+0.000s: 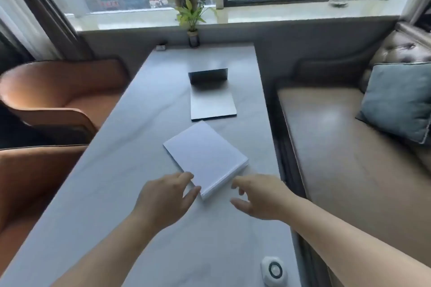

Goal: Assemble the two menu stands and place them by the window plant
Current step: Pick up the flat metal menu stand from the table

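A white stack of menu sheets lies turned at an angle in the middle of the pale table. Beyond it rests a dark L-shaped stand, its short wall upright at the far end and its long plate flat on the table. My left hand touches the stack's near corner with spread fingers. My right hand hovers open just right of that corner, holding nothing. The small green window plant stands in a dark pot at the table's far edge, under the window sill.
Orange chairs line the left side. A brown bench with a blue-grey cushion runs along the right. A round white call button sits near the front right edge. A small object lies at the far left corner.
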